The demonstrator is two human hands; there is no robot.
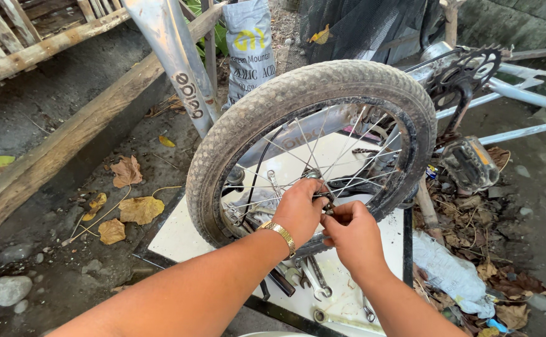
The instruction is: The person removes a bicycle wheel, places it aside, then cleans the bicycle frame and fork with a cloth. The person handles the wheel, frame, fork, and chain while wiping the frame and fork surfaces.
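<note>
Fingers (320, 201) of the left hand (299, 210) are pinched tight round the small dark hub/axle part (328, 201) at the centre of the bike wheel (310, 146). Fingers of the right hand (352, 232) are curled in w/ the tips meeting the same part from below; can't tell exactly what they grip, it's mostly hidden. The two hands are touching or just beside each other at the hub. Gold wristwatch (280, 234) on the left wrist.

Spokes fan out from the hub to the rim. The tyre is knobby, dusty & grey. The wheel stands tilted on a white surface (179, 237) w/ a dark frame edge.

On the surface, under and near the forearms: several spanners (315, 278), another one (341, 320) by the near edge.

Behind the wheel: grey bike frame tube (173, 50), upside-down frame w/ black chainring (466, 72) and pedal (471, 163) to the right. Grey printed sack (250, 43) leaning at the back, wooden beam (67, 137) on the left. Ground is dirt w/ dry leaves (132, 209) & stones; crumpled clear plastic bag (451, 274) right of the surface.
</note>
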